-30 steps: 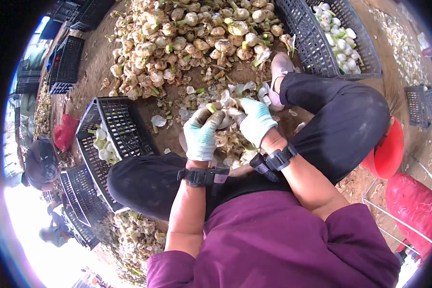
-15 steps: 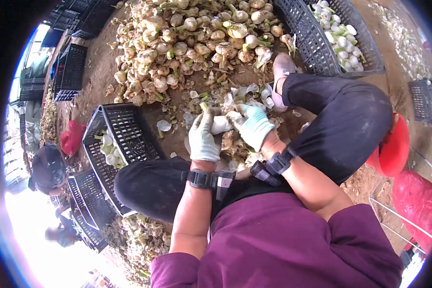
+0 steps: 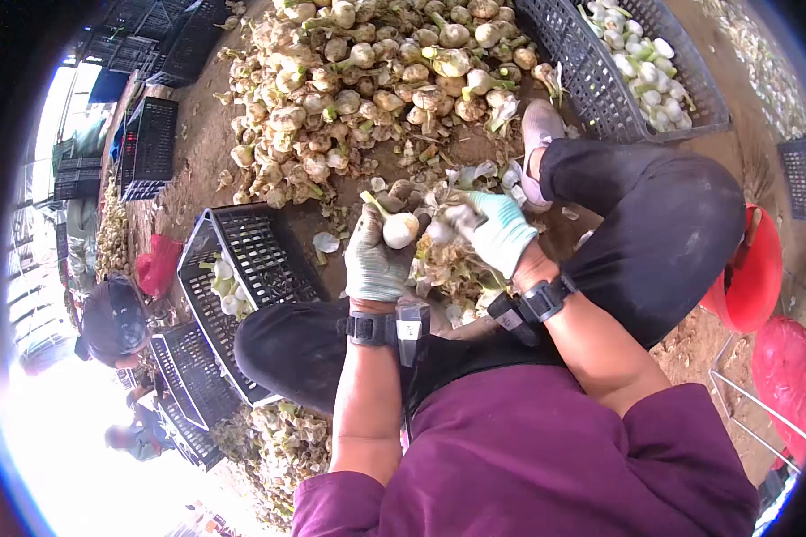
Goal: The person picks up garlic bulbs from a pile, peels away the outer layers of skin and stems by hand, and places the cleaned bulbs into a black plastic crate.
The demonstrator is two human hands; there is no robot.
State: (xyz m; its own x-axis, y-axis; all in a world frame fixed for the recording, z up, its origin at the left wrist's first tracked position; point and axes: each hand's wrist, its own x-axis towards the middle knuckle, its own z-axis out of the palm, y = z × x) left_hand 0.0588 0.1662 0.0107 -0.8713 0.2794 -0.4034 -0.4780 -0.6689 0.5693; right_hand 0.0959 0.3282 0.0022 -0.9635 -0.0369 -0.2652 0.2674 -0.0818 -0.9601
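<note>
A garlic bulb (image 3: 400, 230) with a pale round body and a short green stem sits in my gloved left hand (image 3: 374, 255), fingers closed around it. Just to the right, my gloved right hand (image 3: 494, 231) is curled in, its fingertips blurred. Something whitish shows at those fingertips, too smeared to name. Below and between both hands lie loose papery garlic skins (image 3: 461, 268). Beyond them is a large heap of unpeeled garlic bulbs (image 3: 349, 98), brownish and with stubs of stem.
A black crate (image 3: 251, 246) with some white bulbs stands by my left knee. At the upper right, another crate (image 3: 591, 85) holds many cleaned white bulbs (image 3: 649, 76). A red bucket (image 3: 743, 277) and a red sack (image 3: 784, 376) are at right. Another person (image 3: 116, 318) is at left.
My right hand has drawn off the bulb, which was largely covered between both hands. The bulb now shows its pale side in my left hand. The whole view has shifted slightly.
</note>
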